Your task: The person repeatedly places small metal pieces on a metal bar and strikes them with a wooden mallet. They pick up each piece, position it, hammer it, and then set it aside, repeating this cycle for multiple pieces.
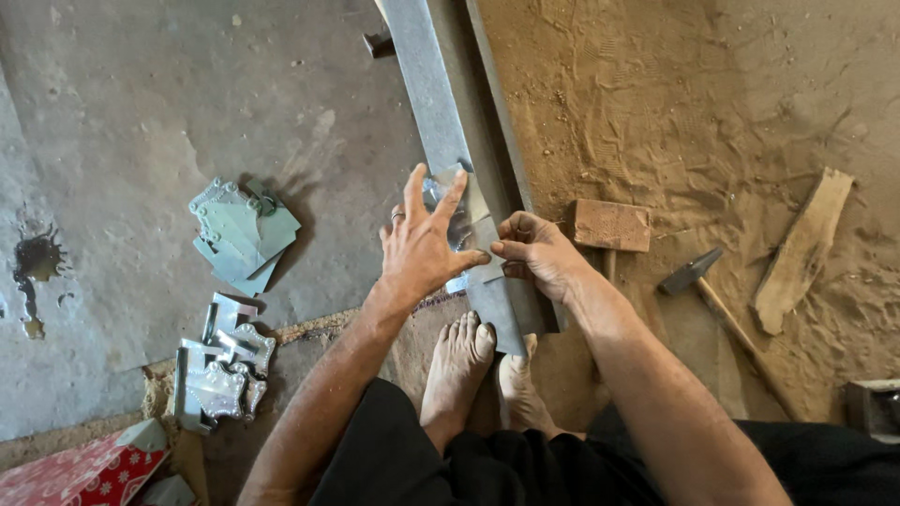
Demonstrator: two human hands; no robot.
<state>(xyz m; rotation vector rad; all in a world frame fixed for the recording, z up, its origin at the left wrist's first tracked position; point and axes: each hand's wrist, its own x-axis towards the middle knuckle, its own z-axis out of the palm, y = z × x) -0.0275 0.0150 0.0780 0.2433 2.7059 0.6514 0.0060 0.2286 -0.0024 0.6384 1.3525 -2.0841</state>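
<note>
Left hand [422, 245], fingers spread flat, presses a small shiny sheet-metal piece [457, 217] down onto the long steel bar [433, 103] that runs along the ground. Right hand [537, 253] pinches the piece's near edge between thumb and fingers. Both bare feet [461, 354] brace the bar's near end. Judgement: good work here means keeping the piece flush and square on the bar, palm pressure even, fingertips off the sharp edge. Flat cut blanks [242, 234] and shaped pieces [223, 367] lie on the grey sheet to the left; wooden mallet [611, 227] and hammer [696, 277] rest on sand to the right.
</note>
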